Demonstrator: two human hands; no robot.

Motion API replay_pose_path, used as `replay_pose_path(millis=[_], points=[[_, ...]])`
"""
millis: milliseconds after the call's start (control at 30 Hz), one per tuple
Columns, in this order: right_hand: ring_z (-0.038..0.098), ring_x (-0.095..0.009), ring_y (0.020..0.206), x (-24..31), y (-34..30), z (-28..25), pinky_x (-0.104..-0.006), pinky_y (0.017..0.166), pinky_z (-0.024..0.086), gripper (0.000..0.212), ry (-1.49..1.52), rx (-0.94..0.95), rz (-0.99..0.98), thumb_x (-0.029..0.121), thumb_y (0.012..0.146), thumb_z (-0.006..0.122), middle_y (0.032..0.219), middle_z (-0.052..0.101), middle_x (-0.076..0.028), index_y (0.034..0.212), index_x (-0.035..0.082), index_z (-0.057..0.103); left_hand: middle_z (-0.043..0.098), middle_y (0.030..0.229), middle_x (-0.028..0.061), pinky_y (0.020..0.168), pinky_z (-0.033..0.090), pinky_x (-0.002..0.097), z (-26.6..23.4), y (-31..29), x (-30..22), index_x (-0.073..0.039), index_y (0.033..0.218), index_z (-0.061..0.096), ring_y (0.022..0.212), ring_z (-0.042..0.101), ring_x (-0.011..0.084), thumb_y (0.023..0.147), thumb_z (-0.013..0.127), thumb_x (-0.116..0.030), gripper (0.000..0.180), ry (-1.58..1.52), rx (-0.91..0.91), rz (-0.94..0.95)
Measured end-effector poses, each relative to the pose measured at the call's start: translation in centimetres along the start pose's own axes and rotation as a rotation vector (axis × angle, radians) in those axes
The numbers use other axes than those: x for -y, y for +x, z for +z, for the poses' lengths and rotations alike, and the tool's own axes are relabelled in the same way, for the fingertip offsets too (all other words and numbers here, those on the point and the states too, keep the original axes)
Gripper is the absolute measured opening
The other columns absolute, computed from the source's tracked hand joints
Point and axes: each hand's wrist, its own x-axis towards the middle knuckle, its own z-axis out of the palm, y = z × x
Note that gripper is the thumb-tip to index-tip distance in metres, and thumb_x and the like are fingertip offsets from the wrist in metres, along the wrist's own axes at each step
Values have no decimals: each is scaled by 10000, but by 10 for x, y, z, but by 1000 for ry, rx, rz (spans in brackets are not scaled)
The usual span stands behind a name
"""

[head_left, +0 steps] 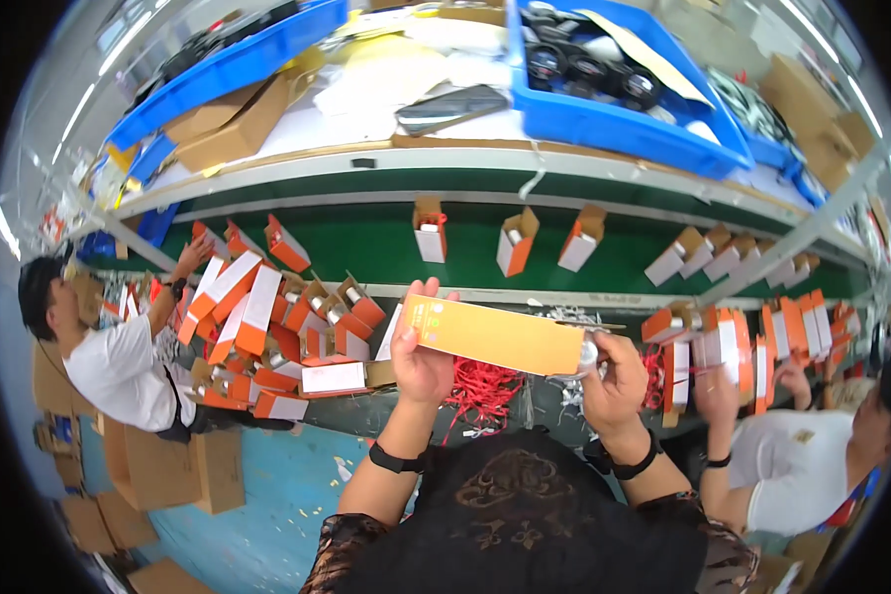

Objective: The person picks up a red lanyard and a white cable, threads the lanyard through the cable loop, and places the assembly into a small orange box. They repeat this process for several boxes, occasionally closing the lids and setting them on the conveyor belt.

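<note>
A long orange carton (500, 335) lies level across the space between my hands, above the bench. My left hand (422, 358) supports its left end, thumb at the near edge and fingertips showing beyond the far edge. At the right end a silvery rounded item (586, 354) sticks out of the carton's opening. My right hand (616, 388) is closed around that item, thumb and fingers curled at the opening. How far the item reaches inside is hidden. Below the carton lies a heap of red straps (483, 396), with white cord-like pieces (572, 394) beside it.
Orange-and-white cartons (243, 307) crowd the bench left; more (731, 342) stand right. Several open cartons (518, 243) are spaced along the green belt (346, 228). Overhead, a shelf holds blue bins (624, 129). Co-workers (129, 366) are on both sides.
</note>
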Motion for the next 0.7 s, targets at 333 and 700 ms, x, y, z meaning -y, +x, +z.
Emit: replay_pose_path(millis=[333, 700], points=[[672, -287, 733, 14, 8, 3, -352, 591, 506, 168, -89, 80, -104, -10, 799, 687, 923, 674, -140, 963, 27, 700, 451, 1452, 139, 1121, 319, 478, -7, -30, 56, -66, 1428, 412, 1316, 448, 290, 951, 438, -400, 583, 61, -242, -238], [669, -275, 906, -32, -34, 3, -334, 725, 553, 226, 47, 22, 257, 132, 836, 731, 1065, 634, -129, 1022, 8, 697, 527, 1354, 70, 1083, 372, 483, -12, -35, 82, -116, 1314, 494, 1289, 485, 274, 955, 480, -411, 465, 49, -253, -462]])
